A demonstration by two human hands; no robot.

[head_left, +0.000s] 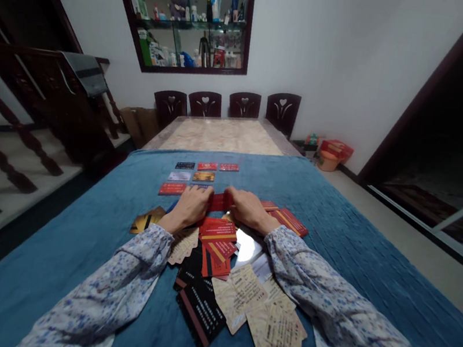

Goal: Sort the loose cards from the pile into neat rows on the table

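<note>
Both my hands rest on a blue cloth (335, 242) over a table, fingers curled around one red card (219, 201) held between them. My left hand (191, 205) grips its left end and my right hand (247, 208) grips its right end. Beyond the hands, small cards are laid out in rows: a black card (185, 165), two red cards (207, 166) in the far row, a pale card (179, 176) and a brown card (203, 176) nearer, and another red card (171, 188). A loose heap of red, black and beige cards (231, 285) lies between my forearms.
Bare patterned tabletop (220, 133) lies past the cloth, with several dark chairs (244, 105) at its far end. A wall cabinet (189, 20) holds bottles and a plush toy. A wooden stair rail (15, 121) runs at left. An orange basin (331, 157) sits on the floor at right.
</note>
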